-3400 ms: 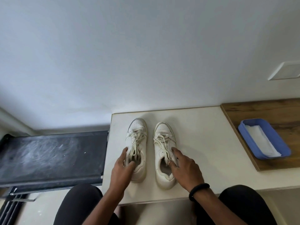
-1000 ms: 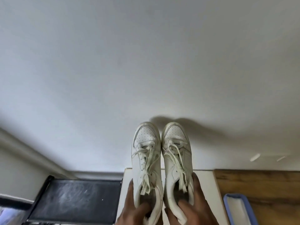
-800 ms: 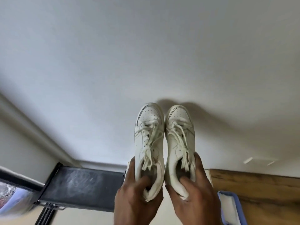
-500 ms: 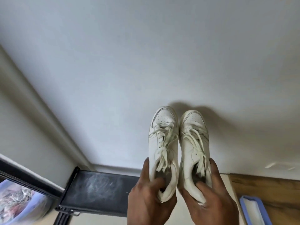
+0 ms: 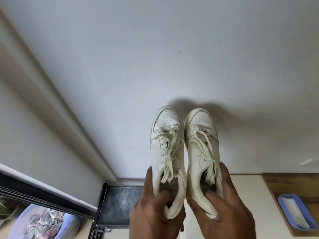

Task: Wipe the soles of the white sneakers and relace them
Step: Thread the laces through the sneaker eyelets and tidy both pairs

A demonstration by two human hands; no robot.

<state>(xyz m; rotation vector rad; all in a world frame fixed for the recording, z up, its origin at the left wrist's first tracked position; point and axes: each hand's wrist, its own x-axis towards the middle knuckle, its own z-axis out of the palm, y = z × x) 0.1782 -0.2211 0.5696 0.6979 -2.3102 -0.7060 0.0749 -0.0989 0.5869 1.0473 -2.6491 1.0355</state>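
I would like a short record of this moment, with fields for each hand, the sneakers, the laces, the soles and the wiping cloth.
left hand: holds left sneaker by the heel
right hand: holds right sneaker by the heel
sneakers: raised side by side, toes up, uppers facing the camera
laces: threaded, ends loose
soles: hidden from view
white cloth: lies in blue tray on wooden board, untouched
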